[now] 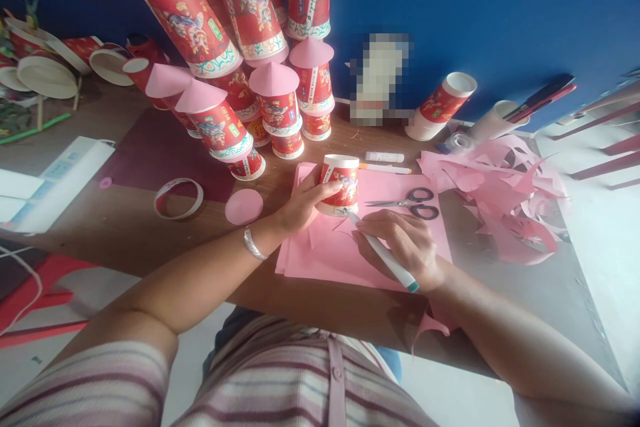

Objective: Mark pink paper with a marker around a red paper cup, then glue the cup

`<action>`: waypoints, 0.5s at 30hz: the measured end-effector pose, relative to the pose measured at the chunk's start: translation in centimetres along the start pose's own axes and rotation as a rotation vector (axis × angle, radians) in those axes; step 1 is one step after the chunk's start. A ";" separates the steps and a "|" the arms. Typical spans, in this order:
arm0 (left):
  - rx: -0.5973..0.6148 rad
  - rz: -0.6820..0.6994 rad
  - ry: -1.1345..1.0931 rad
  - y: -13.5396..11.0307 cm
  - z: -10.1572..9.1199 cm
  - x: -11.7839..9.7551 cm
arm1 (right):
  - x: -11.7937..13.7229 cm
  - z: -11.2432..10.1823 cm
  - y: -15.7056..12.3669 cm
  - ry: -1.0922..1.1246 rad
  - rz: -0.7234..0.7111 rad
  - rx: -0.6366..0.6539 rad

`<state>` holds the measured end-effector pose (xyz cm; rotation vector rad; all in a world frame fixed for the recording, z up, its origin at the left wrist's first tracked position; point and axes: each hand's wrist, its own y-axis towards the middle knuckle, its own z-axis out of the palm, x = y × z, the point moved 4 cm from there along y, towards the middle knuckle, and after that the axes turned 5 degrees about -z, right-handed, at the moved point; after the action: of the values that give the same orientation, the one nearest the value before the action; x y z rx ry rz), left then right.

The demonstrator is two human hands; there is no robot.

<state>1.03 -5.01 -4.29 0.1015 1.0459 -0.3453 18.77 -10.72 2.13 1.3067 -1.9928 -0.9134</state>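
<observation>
My left hand (pixel 301 208) is closed around a red patterned paper cup (pixel 341 181), which stands upright over the pink paper. In my right hand (pixel 407 243) is a white marker (pixel 387 260) with a green end, its tip against the white band at the cup's bottom. A dark mark shows on that band where the tip touches. Under both hands lies a stack of pink paper sheets (pixel 330 253). Scissors with dark handles (pixel 407 202) rest on the paper, just beyond my right hand. A pink paper disc (pixel 244 207) is left of my left hand.
Several cup towers with pink cone roofs (pixel 274 80) stand at the back. Pink paper scraps (pixel 505 193) are heaped at the right. A glue stick (pixel 384 156), stacked cups (pixel 441 107), a tape roll (pixel 459 142), a pen holder (pixel 493 121) and a cut cup ring (pixel 179 199) are also here.
</observation>
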 end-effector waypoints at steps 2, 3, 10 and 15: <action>0.005 0.005 0.006 0.0 0.0 0.0 | 0.0 0.0 0.0 -0.002 0.001 0.000; 0.007 0.004 0.009 0.0 0.0 -0.1 | 0.0 0.1 -0.1 -0.001 0.004 0.002; 0.015 -0.001 0.005 0.0 0.0 0.0 | -0.1 0.2 -0.2 0.000 0.004 0.000; 0.022 0.005 -0.005 0.1 0.0 0.0 | 0.0 0.1 -0.2 0.003 0.021 0.008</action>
<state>1.05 -4.96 -4.33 0.1228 1.0369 -0.3523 18.81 -10.72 1.86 1.2881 -2.0060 -0.8940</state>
